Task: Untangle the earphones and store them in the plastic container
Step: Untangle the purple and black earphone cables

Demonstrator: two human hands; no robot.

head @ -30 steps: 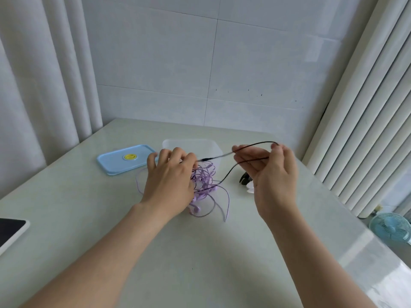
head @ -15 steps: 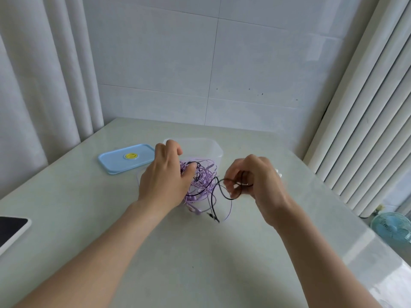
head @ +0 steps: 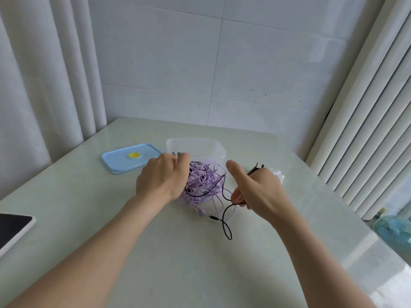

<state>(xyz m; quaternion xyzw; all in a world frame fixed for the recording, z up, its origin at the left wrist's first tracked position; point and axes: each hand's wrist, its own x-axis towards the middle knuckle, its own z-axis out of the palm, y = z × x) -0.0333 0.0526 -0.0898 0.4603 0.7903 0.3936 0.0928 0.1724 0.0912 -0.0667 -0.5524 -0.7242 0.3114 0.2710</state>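
On the worktop (head: 155, 252) the tangled earphones (head: 203, 183) lie just near of the plastic container (head: 195, 146), its lid (head: 131, 157) to the left (a tablet (head: 13, 227) at the near-left edge).

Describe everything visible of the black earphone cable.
The black earphone cable is a thin, dark, flexible cord. One stretch threads through the purple earphone tangle, which the left hand steadies. It leaves the tangle's right side and passes into the grip of the right hand, and a loose loop curls down onto the table in front. A small dark fitting lies at the loop's left. Dark ends stick up behind the right hand.
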